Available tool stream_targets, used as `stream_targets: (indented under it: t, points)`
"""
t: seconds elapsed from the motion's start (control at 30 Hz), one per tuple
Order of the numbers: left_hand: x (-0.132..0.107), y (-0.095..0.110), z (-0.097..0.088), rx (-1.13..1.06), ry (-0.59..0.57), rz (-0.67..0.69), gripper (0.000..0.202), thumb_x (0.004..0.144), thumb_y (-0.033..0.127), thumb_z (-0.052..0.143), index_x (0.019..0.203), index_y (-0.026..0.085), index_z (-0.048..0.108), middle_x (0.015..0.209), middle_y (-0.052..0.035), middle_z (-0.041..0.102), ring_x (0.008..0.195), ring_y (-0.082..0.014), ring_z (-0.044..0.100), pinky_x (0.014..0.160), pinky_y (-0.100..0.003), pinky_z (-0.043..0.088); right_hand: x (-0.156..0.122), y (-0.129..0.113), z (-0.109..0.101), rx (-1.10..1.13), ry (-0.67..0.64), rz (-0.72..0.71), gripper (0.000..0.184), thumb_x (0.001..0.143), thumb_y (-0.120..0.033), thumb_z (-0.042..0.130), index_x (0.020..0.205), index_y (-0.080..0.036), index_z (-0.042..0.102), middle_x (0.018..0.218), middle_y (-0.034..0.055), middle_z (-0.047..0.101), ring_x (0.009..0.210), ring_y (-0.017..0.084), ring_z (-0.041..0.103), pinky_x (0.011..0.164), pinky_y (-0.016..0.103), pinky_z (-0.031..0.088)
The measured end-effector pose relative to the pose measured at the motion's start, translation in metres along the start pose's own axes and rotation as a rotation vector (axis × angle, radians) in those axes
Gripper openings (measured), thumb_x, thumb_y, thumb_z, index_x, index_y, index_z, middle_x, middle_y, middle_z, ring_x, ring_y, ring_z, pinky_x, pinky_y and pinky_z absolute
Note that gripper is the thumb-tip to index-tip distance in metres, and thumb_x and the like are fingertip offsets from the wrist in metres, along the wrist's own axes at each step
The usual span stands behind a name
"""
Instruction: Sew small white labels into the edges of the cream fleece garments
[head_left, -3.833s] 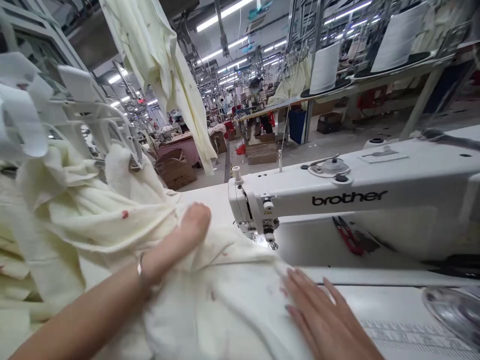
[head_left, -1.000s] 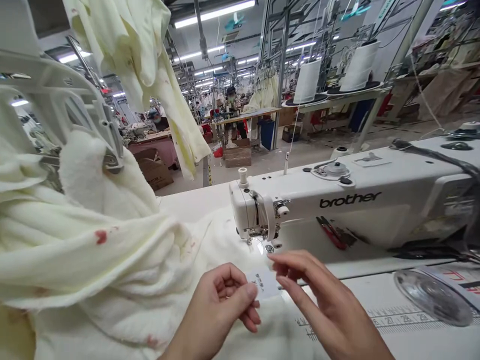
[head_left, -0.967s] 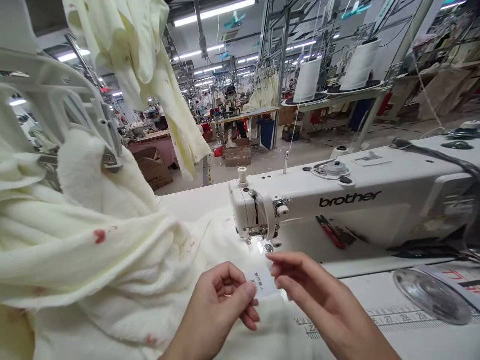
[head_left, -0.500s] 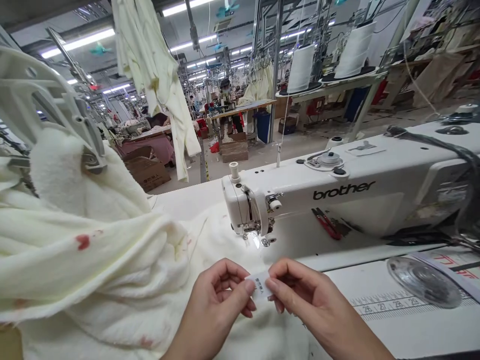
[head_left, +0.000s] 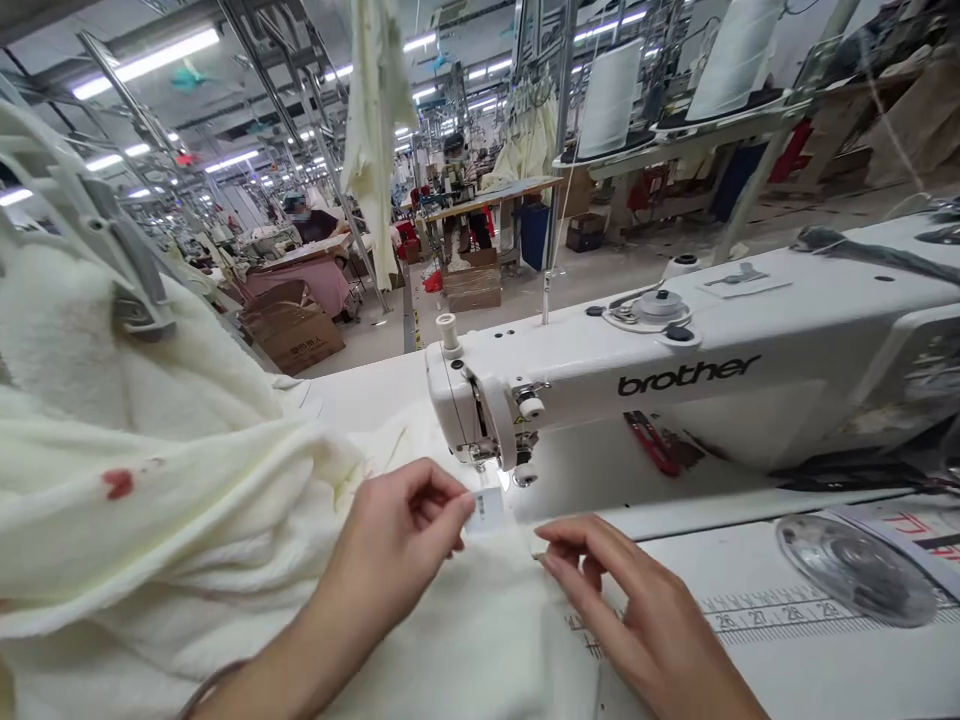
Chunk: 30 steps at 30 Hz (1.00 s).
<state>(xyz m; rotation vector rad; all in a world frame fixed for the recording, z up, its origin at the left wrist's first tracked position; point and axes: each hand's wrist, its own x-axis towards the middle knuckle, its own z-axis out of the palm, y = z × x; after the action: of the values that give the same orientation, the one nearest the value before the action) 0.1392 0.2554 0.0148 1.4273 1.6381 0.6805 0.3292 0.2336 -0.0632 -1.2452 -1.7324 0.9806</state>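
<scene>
My left hand [head_left: 409,525] pinches a small white label [head_left: 487,510] with dark print by its left edge, just in front of the needle area of the white sewing machine [head_left: 480,420]. Beneath the label lies cream plush fabric [head_left: 480,620], which spreads left into a heap with a red heart-shaped mark. My right hand [head_left: 615,590] is closed at thumb and forefinger on the fabric's right edge, a little apart from the label. The needle tip itself is too small to make out.
Red-handled thread snips [head_left: 652,443] lie behind the machine's throat. A clear round dish [head_left: 855,570] sits at right beside a printed ruler [head_left: 780,615]. A pale clamp frame [head_left: 112,230] stands at left. Thread cones [head_left: 611,100] rise behind, and a person sits at a far table.
My left hand has carried the label up and forward to the needle area. My right hand has let go of the label and now pinches the fabric edge. The view has shifted slightly.
</scene>
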Motion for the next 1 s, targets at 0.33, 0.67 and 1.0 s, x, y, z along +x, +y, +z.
stream_targets:
  t: [0.33, 0.67, 1.0]
  points:
    - [0.049, -0.079, 0.016, 0.117, -0.02, -0.085, 0.016, 0.078, 0.03, 0.052, 0.072, 0.017, 0.056, 0.058, -0.0002, 0.06, 0.055, -0.014, 0.057, 0.058, -0.025, 0.043, -0.012, 0.053, 0.035, -0.826, -0.002, -0.597, 0.029, 0.096, -0.023, 0.04, 0.12, -0.016, 0.055, 0.129, 0.0062, 0.054, 0.119, 0.025, 0.049, 0.086, 0.038, 0.049]
    - [0.046, -0.06, 0.038, -0.071, -0.104, -0.179, 0.013, 0.075, 0.028, 0.056, 0.07, 0.016, 0.055, 0.053, 0.0007, 0.058, 0.05, -0.0126, 0.055, 0.055, -0.024, 0.043, -0.001, 0.052, 0.046, -0.482, 0.152, -0.345, 0.016, 0.096, -0.021, 0.036, 0.094, -0.018, 0.052, 0.096, 0.0096, 0.052, 0.092, 0.024, 0.051, 0.075, 0.039, 0.047]
    - [0.046, -0.079, 0.046, -0.063, -0.069, -0.169, 0.018, 0.076, 0.033, 0.055, 0.073, 0.016, 0.057, 0.055, 0.0002, 0.059, 0.052, -0.0136, 0.057, 0.055, -0.025, 0.043, -0.004, 0.054, 0.047, -0.515, 0.142, -0.391, 0.028, 0.094, -0.017, 0.04, 0.118, -0.015, 0.054, 0.098, 0.0107, 0.05, 0.09, 0.022, 0.048, 0.075, 0.038, 0.044]
